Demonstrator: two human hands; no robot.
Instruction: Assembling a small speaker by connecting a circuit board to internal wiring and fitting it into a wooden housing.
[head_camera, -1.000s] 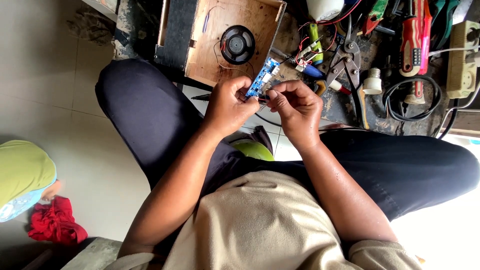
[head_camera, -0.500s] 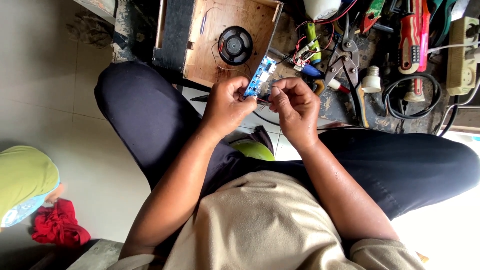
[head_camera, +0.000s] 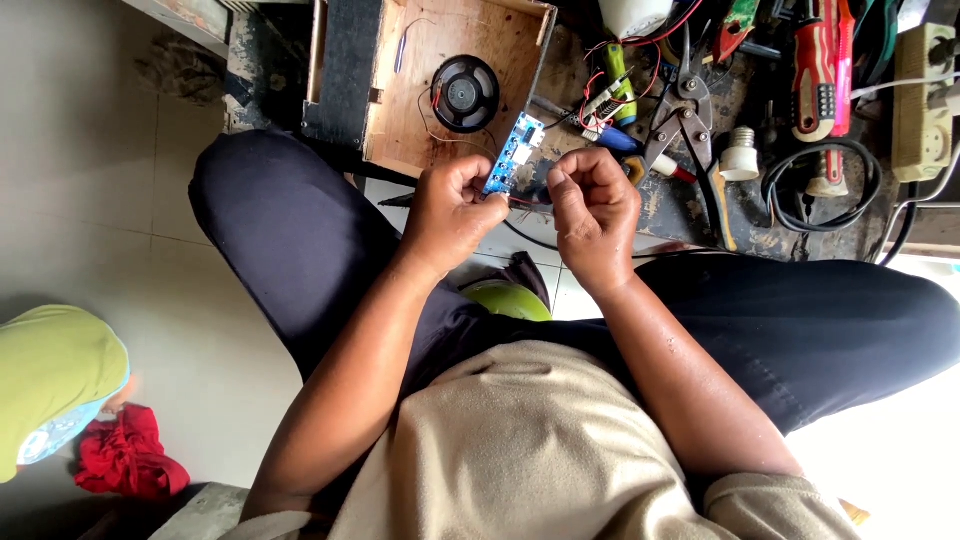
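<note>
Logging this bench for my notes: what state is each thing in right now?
blue circuit board: pinched in left hand, tilted up.
right hand: closed beside the board; whether it grips the thin wires there, cannot tell.
wooden box: open, small speaker lying inside.
pliers: lying, untouched.

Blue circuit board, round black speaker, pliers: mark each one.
blue circuit board (head_camera: 514, 150), head view, upper half of its face.
round black speaker (head_camera: 465, 94), head view, centre of the cone.
pliers (head_camera: 687, 112), head view, at the pivot.
</note>
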